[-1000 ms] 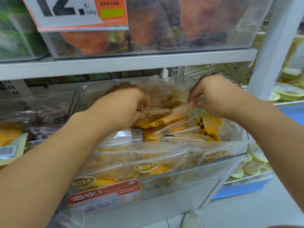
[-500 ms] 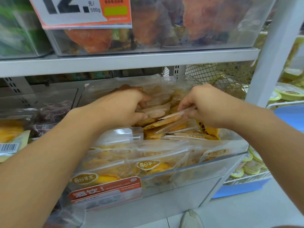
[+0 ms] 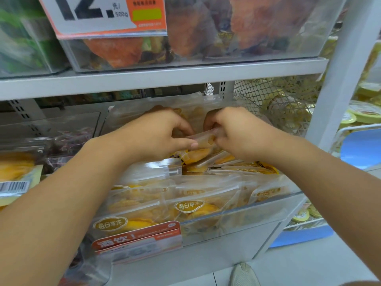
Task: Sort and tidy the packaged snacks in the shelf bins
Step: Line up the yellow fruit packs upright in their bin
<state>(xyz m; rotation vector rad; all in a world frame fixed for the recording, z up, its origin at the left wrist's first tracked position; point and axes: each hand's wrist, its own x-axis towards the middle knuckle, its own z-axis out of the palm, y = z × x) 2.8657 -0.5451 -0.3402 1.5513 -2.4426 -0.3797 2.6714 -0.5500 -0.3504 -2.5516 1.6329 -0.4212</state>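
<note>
Head view: both hands meet over the rear of the clear bin (image 3: 268, 205), which sits on the lower shelf and is packed with clear pouches of yellow dried fruit. Left hand (image 3: 156, 135) curls its fingers round one end of a small pouch (image 3: 206, 139), thumb lying along its lower edge; right hand (image 3: 237, 133) pinches the other end. Held at both ends, the pouch stays flat and level just above the loose pile (image 3: 222, 162), presumably so it can be turned and laid in line with the others. Front pouches (image 3: 185, 207) stand upright in a row against the bin's front wall, labels facing out; this reads as the tidied part. Pouches behind them lie tilted and overlapping, so the sorting looks unfinished at the back. A red label (image 3: 136, 238) is fixed to the bin's front. Above, a price sign (image 3: 103, 15) hangs on an upper bin (image 3: 247, 38) of orange snacks. At left, a neighbouring pouch with a barcode (image 3: 14, 186) is partly visible. A shoe (image 3: 243, 274) shows on the floor below.
</note>
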